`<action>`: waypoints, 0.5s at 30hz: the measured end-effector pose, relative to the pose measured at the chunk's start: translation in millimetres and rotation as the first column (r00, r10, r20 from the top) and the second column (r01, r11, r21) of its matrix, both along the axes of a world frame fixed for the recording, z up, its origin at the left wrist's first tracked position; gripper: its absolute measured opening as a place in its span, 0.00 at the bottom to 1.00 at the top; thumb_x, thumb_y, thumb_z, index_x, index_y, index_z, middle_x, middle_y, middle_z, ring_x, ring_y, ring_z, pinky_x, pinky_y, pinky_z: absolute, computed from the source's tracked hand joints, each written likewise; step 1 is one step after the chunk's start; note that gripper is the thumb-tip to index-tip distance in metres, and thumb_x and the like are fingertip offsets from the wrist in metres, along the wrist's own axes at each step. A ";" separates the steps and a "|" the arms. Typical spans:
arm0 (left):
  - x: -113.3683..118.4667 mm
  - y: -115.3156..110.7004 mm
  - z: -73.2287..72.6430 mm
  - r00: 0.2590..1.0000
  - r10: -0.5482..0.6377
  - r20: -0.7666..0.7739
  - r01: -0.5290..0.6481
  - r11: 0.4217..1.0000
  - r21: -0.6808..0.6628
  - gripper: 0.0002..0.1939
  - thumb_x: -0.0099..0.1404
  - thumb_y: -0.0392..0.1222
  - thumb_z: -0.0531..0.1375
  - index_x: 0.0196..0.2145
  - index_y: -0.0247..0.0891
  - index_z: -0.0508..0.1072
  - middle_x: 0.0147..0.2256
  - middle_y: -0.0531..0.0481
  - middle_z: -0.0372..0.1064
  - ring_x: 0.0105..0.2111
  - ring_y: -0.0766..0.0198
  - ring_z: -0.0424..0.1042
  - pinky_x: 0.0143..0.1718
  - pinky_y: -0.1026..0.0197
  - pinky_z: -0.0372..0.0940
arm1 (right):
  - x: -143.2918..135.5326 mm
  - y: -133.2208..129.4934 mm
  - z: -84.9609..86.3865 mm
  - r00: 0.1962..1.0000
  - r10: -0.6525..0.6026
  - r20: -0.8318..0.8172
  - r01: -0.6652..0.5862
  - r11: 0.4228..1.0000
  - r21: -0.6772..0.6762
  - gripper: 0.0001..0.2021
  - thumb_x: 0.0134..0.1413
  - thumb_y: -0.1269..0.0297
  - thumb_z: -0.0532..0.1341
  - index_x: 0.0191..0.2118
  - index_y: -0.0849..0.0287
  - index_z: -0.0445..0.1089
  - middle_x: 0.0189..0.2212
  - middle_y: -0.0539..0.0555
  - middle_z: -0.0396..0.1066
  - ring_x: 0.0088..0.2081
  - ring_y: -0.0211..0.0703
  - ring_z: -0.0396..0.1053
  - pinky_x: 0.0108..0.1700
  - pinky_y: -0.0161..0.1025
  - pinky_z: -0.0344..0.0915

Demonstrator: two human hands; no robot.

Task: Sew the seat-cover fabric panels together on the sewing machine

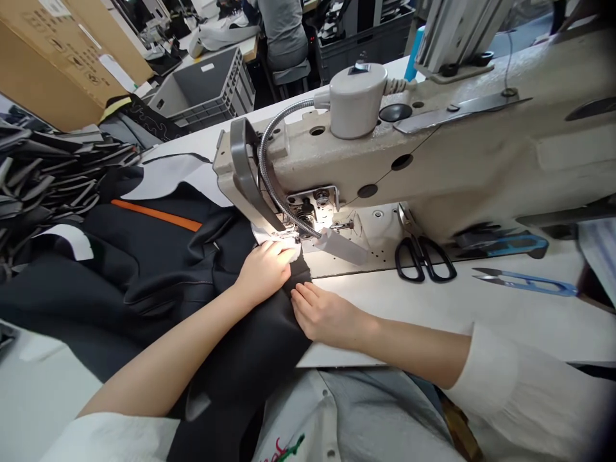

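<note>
Black fabric [166, 256] lies bunched over the left of the sewing table, and its right edge runs beneath the lit needle area of a sewing machine [433, 154]. Close to the presser foot, my left hand [267, 269] is closed on the fabric, fingers together; glare washes out its fingertips. My right hand [322, 314] pinches the fabric's near right edge, with the thumb mostly hidden. An orange strip [156, 215] rests on the cloth to the left.
Black-handled scissors [418, 250] lie on the machine bed, with blue thread snips [527, 282] to their right. Stacked dark pieces [43, 186] crowd the left side. Beyond the table are a grey crate [206, 86], a cardboard box [67, 58] and a seated person [285, 32].
</note>
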State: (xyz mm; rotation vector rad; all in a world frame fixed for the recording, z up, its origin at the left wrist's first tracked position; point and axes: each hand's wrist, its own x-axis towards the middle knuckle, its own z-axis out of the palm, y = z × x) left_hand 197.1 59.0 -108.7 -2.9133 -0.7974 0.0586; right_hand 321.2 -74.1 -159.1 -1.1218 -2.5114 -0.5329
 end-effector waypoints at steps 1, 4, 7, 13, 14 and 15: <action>0.2 -1.4 0.4 1.000 -0.014 -0.011 0.014 1.000 0.017 0.17 0.60 0.32 0.52 0.46 0.38 0.71 0.45 0.45 0.69 0.46 0.56 0.66 0.46 0.57 0.63 | 0.2 -1.0 -1.5 1.000 -0.015 -0.021 0.015 1.000 0.006 0.14 0.56 0.78 0.53 0.44 0.77 0.70 0.43 0.71 0.71 0.44 0.53 0.71 0.47 0.49 0.68; -0.1 -5.3 4.0 0.997 -0.008 -0.074 0.011 0.999 0.043 0.16 0.62 0.31 0.51 0.44 0.38 0.72 0.42 0.44 0.70 0.43 0.55 0.67 0.41 0.56 0.64 | -3.4 -0.9 -4.0 0.996 -0.044 -0.079 0.043 0.999 -0.005 0.14 0.56 0.77 0.53 0.46 0.77 0.69 0.45 0.71 0.70 0.47 0.54 0.70 0.50 0.49 0.67; 1.4 -8.7 7.4 0.988 0.031 -0.153 -0.025 0.999 0.045 0.13 0.63 0.31 0.50 0.41 0.36 0.72 0.36 0.44 0.70 0.39 0.54 0.68 0.37 0.55 0.65 | -5.7 -0.3 -3.8 0.991 -0.063 -0.119 0.060 0.998 -0.027 0.15 0.56 0.77 0.53 0.46 0.77 0.70 0.46 0.70 0.70 0.48 0.55 0.69 0.51 0.49 0.67; 13.3 -2.5 4.8 0.975 -0.005 -0.224 0.006 1.000 0.003 0.11 0.63 0.28 0.49 0.33 0.31 0.71 0.35 0.41 0.68 0.39 0.54 0.68 0.40 0.57 0.65 | 1.3 3.9 -5.0 0.980 -0.133 -0.151 0.121 0.989 -0.087 0.15 0.56 0.77 0.54 0.47 0.74 0.70 0.49 0.68 0.68 0.51 0.56 0.66 0.54 0.50 0.64; 15.1 0.9 3.7 0.974 -0.031 -0.225 0.030 1.000 -0.008 0.11 0.63 0.28 0.49 0.32 0.31 0.71 0.34 0.41 0.68 0.40 0.54 0.68 0.42 0.57 0.64 | 2.2 5.8 -5.2 0.979 -0.141 -0.149 0.127 0.987 -0.099 0.15 0.55 0.76 0.54 0.48 0.74 0.69 0.49 0.69 0.67 0.52 0.57 0.65 0.54 0.51 0.64; 16.7 4.7 2.7 0.973 -0.060 -0.222 0.057 0.998 -0.019 0.11 0.63 0.28 0.49 0.32 0.31 0.71 0.34 0.41 0.68 0.41 0.54 0.68 0.45 0.56 0.64 | 2.8 7.8 -5.0 0.978 -0.146 -0.145 0.131 0.985 -0.111 0.16 0.55 0.76 0.55 0.48 0.75 0.69 0.50 0.69 0.67 0.53 0.58 0.65 0.55 0.52 0.63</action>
